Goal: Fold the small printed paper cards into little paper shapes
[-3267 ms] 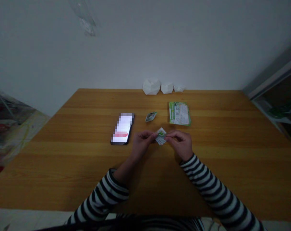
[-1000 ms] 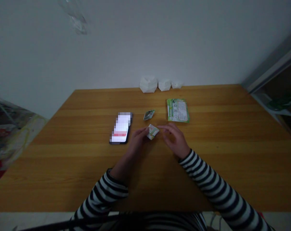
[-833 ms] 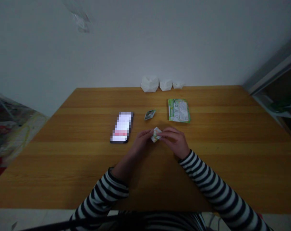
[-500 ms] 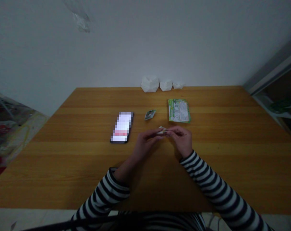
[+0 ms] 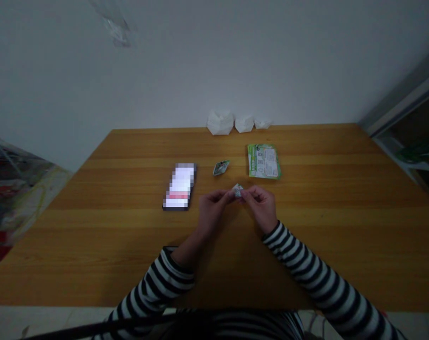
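Observation:
Between my two hands is a small folded piece of whitish, printed paper [image 5: 237, 190], diamond-like in outline. My left hand [image 5: 215, 205] pinches its left side between thumb and fingers. My right hand [image 5: 261, 203] grips the right side the same way, fingertips close to those of the left. Just beyond the hands lies a small folded piece with a dark and green print [image 5: 221, 167]. To the right of that, a flat green and white printed packet [image 5: 264, 161] rests on the table.
A phone [image 5: 180, 186] with a lit, blurred screen lies left of my hands on the wooden table [image 5: 136, 189]. Three crumpled or folded white pieces, the largest on the left [image 5: 220, 123], stand along the far edge against the wall [image 5: 186, 61].
The paper piece has been turned so that more of its printed face shows. Both hands have shifted slightly left, still pinching it. The things on the table lie as before.

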Demonstrator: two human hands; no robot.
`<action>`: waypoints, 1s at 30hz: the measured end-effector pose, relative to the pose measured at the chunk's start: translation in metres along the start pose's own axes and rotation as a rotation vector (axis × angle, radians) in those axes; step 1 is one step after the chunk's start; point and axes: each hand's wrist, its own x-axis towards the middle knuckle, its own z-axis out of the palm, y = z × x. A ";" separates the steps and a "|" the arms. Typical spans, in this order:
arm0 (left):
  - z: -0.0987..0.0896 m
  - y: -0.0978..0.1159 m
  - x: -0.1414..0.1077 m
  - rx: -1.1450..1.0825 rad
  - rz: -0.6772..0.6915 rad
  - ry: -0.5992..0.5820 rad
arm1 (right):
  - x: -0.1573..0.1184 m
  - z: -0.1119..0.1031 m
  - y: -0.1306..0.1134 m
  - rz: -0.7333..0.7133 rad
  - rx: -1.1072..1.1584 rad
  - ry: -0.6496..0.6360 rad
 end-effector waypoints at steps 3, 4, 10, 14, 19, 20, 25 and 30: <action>0.003 -0.001 0.000 -0.103 -0.050 0.035 | -0.002 0.006 0.002 0.002 0.018 0.006; 0.004 -0.001 0.000 -0.142 -0.060 0.045 | -0.002 0.007 0.003 0.004 0.036 0.019; 0.006 0.002 -0.001 -0.219 -0.070 0.092 | -0.003 0.013 0.005 0.067 0.168 0.030; 0.004 0.003 -0.001 -0.171 -0.052 0.069 | -0.004 0.012 0.004 0.083 0.195 -0.007; 0.004 -0.003 -0.002 -0.072 0.012 0.008 | 0.001 0.008 0.008 0.067 0.135 -0.069; 0.004 -0.004 -0.002 -0.046 0.030 0.001 | 0.002 0.008 0.008 0.075 0.111 -0.075; 0.003 -0.009 0.000 -0.038 0.098 -0.039 | 0.002 0.008 0.008 0.029 0.078 -0.066; -0.003 -0.012 0.003 0.159 0.217 -0.046 | 0.001 0.007 0.005 0.010 0.101 -0.078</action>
